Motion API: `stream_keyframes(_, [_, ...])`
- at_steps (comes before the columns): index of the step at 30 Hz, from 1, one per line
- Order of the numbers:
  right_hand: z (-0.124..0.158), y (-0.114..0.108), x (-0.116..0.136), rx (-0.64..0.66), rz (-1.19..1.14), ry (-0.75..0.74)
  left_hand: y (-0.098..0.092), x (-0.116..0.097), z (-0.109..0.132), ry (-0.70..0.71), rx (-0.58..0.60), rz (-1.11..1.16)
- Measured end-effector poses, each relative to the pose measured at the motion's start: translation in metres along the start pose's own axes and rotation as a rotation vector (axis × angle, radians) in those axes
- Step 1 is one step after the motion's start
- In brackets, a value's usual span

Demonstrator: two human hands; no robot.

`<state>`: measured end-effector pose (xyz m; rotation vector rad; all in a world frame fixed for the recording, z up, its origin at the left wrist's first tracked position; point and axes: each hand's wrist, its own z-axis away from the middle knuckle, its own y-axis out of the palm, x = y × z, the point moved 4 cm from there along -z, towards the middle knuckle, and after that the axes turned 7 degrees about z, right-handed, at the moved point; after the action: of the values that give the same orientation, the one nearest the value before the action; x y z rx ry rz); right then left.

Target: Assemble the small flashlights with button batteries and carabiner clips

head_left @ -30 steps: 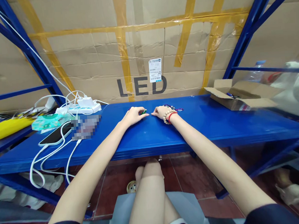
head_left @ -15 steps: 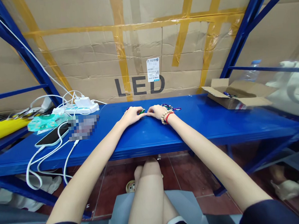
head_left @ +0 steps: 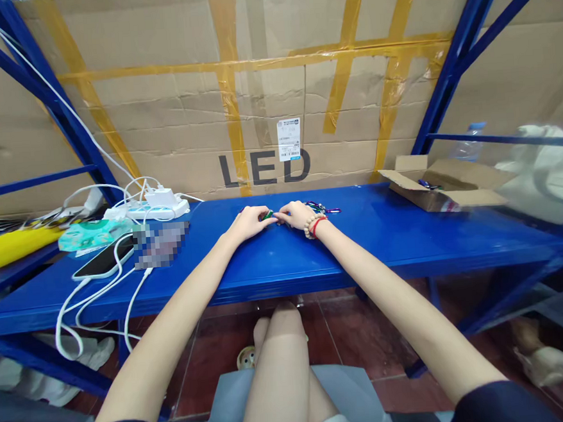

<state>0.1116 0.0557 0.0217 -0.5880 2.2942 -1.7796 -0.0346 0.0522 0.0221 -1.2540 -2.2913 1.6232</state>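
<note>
My left hand [head_left: 249, 223] rests on the blue tabletop, its fingers closed on a small shiny green clip [head_left: 268, 215] that looks like a carabiner. Fingertip to fingertip with it, my right hand [head_left: 293, 215] is closed in a pinch; what lies between its fingers is too small and covered to make out. Just behind my right wrist lies a small heap of shiny coloured clips [head_left: 316, 206], and a purple one [head_left: 332, 210] sticks out to the right. A bit of something dark purple shows behind my left knuckles, mostly hidden.
To the left, a phone [head_left: 102, 259] with white cables, a blurred-out flat object [head_left: 163, 245], a power strip [head_left: 159, 210] and a teal packet [head_left: 95, 234] lie on the blue table [head_left: 384, 242]. At right stands an open cardboard box [head_left: 418, 192]. A taped cardboard sheet [head_left: 184, 128] backs the table.
The view has tilted up slightly, so everything sits a little lower. My hands stay together at the same spot, with only slight finger movement around the green clip.
</note>
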Motion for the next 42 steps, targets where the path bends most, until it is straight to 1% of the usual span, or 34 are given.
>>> stream_keyframes(7, [-0.005, 0.004, -0.005, -0.021, -0.069, -0.082, 0.0, -0.001, -0.001, -0.003, 0.007, -0.013])
stream_keyframes(16, [-0.007, 0.008, -0.009, -0.036, -0.125, -0.079, 0.002, -0.002, -0.003, -0.006, 0.023, -0.042])
stream_keyframes(24, [-0.01, 0.011, -0.01, -0.039, -0.15, -0.12, 0.001, -0.002, -0.002, 0.003, 0.024, -0.042])
stream_keyframes(32, [-0.01, 0.01, -0.01, -0.031, -0.168, -0.099, 0.001, -0.002, -0.002, -0.005, 0.03, -0.048])
stream_keyframes(42, [-0.009, 0.008, -0.009, -0.028, -0.124, -0.078, 0.0, -0.003, -0.002, -0.005, 0.035, -0.064])
